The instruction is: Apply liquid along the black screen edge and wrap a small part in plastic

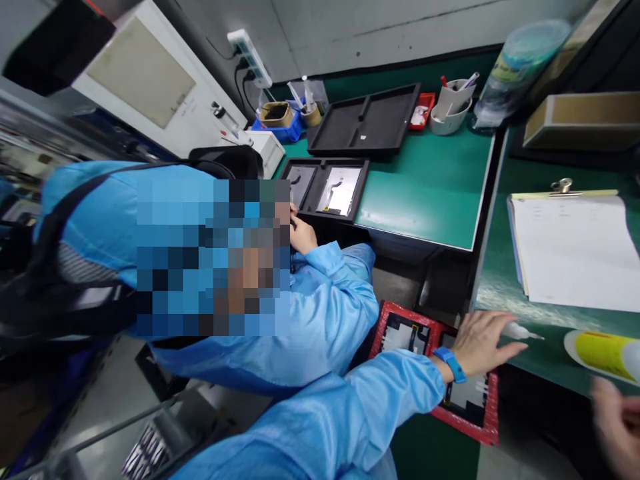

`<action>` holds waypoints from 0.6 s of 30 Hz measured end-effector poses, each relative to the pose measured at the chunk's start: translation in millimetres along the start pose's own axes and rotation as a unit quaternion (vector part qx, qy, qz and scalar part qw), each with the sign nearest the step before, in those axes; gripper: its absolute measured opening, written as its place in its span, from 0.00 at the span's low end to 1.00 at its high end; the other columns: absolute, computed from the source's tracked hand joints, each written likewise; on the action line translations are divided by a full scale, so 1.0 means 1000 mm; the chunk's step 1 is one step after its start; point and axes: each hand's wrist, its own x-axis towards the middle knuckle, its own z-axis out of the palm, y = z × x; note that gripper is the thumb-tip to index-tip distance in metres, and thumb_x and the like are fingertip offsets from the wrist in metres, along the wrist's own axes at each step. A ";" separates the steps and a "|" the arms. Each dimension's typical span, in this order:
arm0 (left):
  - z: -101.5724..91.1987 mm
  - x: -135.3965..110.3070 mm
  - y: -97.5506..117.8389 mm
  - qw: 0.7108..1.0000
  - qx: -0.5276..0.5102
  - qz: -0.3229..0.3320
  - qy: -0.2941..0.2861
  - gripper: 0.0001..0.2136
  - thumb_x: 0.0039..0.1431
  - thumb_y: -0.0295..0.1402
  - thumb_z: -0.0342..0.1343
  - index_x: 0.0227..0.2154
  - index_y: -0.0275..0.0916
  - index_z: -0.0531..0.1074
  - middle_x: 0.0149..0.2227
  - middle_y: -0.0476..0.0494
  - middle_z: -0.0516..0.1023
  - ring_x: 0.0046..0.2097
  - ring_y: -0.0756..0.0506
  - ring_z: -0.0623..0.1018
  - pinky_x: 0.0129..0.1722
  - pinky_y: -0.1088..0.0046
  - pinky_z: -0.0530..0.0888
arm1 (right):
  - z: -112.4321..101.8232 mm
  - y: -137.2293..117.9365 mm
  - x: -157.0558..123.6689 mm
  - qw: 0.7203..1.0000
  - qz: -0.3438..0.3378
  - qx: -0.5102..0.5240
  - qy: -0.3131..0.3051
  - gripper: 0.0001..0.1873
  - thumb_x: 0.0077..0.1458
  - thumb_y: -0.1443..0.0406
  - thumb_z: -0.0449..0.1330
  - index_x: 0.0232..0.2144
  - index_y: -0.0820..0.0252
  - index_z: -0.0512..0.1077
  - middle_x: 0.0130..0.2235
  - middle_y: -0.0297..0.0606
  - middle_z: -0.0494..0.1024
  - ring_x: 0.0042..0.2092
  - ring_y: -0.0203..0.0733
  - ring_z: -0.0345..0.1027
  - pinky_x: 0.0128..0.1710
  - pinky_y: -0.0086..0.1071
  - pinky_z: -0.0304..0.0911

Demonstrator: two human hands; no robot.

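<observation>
My left hand (481,343) lies with its fingers stretched out on the edge of the green table (500,293). It wears a blue wristband (451,364) and a blue sleeve. A small white nozzle-tipped tube (520,331) lies at its fingertips, touching or just under them. Below the hand a red tray (483,430) with black and white flat parts sticks out from under the table edge. My right hand (619,427) is a blur at the bottom right corner, and its fingers cannot be made out. A white and yellow roll (603,353) lies between the two hands.
A clipboard with paper (570,250) lies on the right table. A co-worker in a blue gown (320,313) sits at the left, one hand (301,235) by a black tray of panels (327,190). Another black tray (365,120), cups and a bottle stand behind.
</observation>
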 end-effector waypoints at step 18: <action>-0.007 -0.019 -0.005 0.990 0.022 0.126 -0.062 0.16 0.76 0.34 0.55 0.58 0.35 0.83 0.57 0.35 0.87 0.58 0.37 0.85 0.63 0.57 0.84 | -0.007 -0.007 0.002 0.985 0.151 -0.045 0.066 0.31 0.63 0.44 0.60 0.13 0.46 0.61 0.14 0.35 0.52 0.10 0.42 0.42 0.19 0.31 0.33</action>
